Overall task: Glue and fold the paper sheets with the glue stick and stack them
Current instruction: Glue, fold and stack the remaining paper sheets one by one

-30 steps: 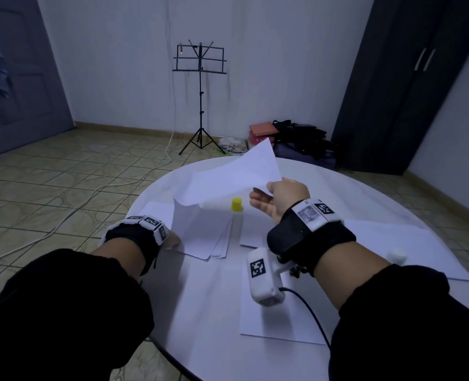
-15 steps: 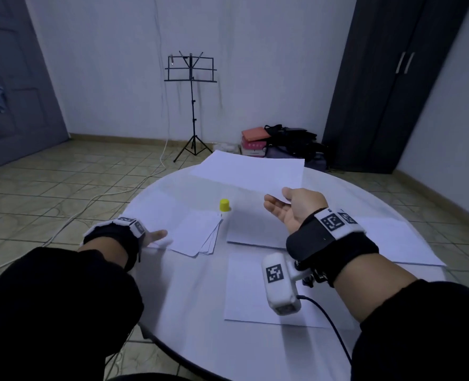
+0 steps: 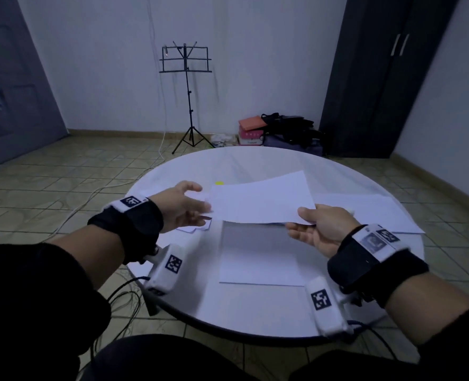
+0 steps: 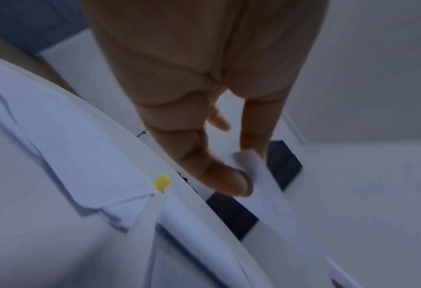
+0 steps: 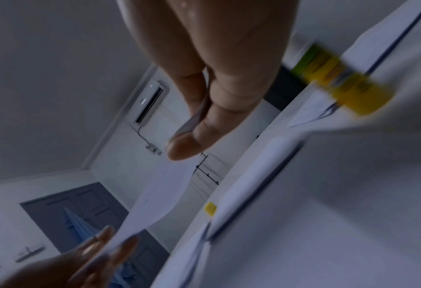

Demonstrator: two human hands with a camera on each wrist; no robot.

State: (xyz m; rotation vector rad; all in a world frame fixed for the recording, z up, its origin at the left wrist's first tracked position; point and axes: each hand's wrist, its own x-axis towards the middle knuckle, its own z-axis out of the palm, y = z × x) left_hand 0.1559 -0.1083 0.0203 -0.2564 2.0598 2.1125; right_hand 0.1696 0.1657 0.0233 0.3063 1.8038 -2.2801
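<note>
A person sat at a round white tabletop (image 3: 255,312). The right hand (image 3: 321,229) pinched one corner of a loose paper sheet (image 3: 260,199), held level above the surface. The left hand (image 3: 182,206) had its thumb and fingers closing on the opposite edge, probably so both grips could steady the sheet for laying down flat. Another sheet (image 3: 260,259) lay directly beneath. The glue stick's yellow cap (image 3: 219,183) showed just behind the raised paper, near a small stack of folded sheets (image 3: 194,228).

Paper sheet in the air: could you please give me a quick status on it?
Right hand pinches the raised paper sheet. Left hand fingers grip its other end. Flat sheet below, nothing blocking.
</note>
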